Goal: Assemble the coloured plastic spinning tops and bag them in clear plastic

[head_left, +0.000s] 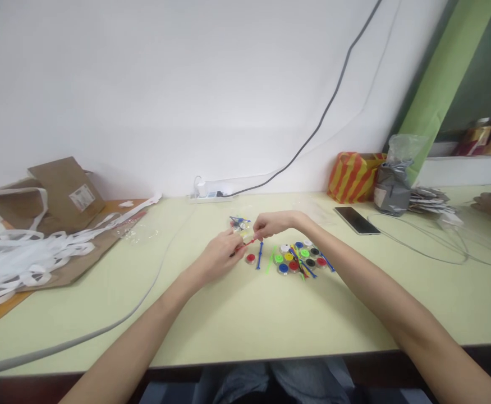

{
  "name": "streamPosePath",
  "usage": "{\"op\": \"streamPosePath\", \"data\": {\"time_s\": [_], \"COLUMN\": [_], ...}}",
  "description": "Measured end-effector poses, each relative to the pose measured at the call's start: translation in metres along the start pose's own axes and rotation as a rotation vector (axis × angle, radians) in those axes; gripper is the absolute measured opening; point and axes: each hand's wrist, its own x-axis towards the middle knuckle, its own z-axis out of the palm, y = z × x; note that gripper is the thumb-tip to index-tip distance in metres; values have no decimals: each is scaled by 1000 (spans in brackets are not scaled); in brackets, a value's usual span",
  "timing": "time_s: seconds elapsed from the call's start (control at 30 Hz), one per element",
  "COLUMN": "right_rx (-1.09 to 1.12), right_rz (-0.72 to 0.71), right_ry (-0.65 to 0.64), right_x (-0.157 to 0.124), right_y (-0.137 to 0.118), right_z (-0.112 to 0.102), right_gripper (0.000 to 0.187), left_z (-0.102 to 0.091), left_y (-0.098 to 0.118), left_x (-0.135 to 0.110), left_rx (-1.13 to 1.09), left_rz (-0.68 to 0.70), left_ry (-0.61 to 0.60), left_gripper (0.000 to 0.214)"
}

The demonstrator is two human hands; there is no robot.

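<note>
A thin red plastic stick (251, 242) spans the gap between my two hands above the table. My left hand (224, 251) is closed around its left end, and the fingers hide most of what lies there. From the other side, my right hand (274, 223) pinches the stick's right end. Just below are a clear round disc with a red centre (250, 258) and a blue plastic rod (260, 256) with widened ends. A thin green stick (271, 260) lies beside the rod. Under my right forearm is a cluster of similar discs with coloured centres (288, 257), mixed with several sticks.
Behind my hands lies a small clear bag with blue pieces (239, 222). A power strip (211, 196) sits against the wall. A phone (357, 220) and a striped bag (352, 177) are on the right. Brown paper with white strips (30, 264) covers the left; a grey cable (127, 316) crosses the table.
</note>
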Motion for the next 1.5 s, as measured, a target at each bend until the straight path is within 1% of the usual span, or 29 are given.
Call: {"op": "streamPosePath", "data": {"time_s": [0.07, 0.17, 0.3, 0.37, 0.47, 0.57, 0.63, 0.77, 0.9, 0.97, 1.1, 1.23, 1.33, 1.43, 1.5], "right_rx": [-5, -35, -78, -103, -141, -149, -155, -169, -148, -142, -138, -104, -63, -56, -68], "right_rz": [26, -17, -74, -67, -31, -9, 2, 31, 50, 58, 62, 41, 7, -51, -85], "right_ry": [-57, -66, -90, -102, -90, -75, -74, -76, -142, -164, -145, -142, -160, -166, -167], "right_x": [6, 14, 19, 20, 20, 22, 23, 24, 28, 32, 34, 30, 27, 26, 25], "right_y": [6, 8, 2, -2, -7, -10, -11, -10, -2, 1, 3, 0, 1, 3, 4], "right_z": [4, 10, 15, 17, 21, 24, 26, 26, 27, 28, 32, 30, 27, 24, 23], "right_gripper": [22, 21, 23, 24, 20, 14, 14, 15, 13, 12, 11, 13, 19, 25, 24], "left_z": [2, 1, -3, -3, 0, 3, 4, 5, 8, 11, 12, 7, 1, -3, -3], "left_y": [2, 6, 8, 8, 8, 9, 11, 20, 30, 33, 34, 27, 19, 13, 11], "left_x": [0, -1, -2, -2, -4, -5, -6, -6, -6, -6, -4, -2, -3, -3, -3], "left_rx": [38, 96, 114, 119, 167, 251, 340, 547, 616, 610, 512, 352, 233, 169, 138], "left_rz": [67, 131, 154, 164, 190, 225, 267, 320, 310, 292, 279, 289, 245, 206, 197], "left_ry": [-50, -99, -167, -182, -210, -238, -247, -253, -288, -305, -332, -263, -225, -256, -282], "left_gripper": [30, 27, 22, 21, 20, 21, 22, 16, 10, 10, 12, 18, 21, 22, 23]}}
